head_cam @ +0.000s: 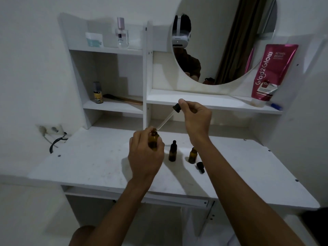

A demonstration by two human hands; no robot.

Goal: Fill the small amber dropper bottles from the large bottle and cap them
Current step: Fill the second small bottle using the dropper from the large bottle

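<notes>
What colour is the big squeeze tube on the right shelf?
Pink-magenta with white lettering, the squeeze tube shows clearly in the head view.

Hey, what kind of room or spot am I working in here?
Probably a bedroom dressing table: a white vanity desk with a round wall mirror, a clear perfume bottle shelved above, and a pink lotion tube.

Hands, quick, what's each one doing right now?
Left hand: closed around an open amber bottle, held above the desk.
Right hand: pinching a dropper cap, glass tip at the bottle's mouth.
</notes>
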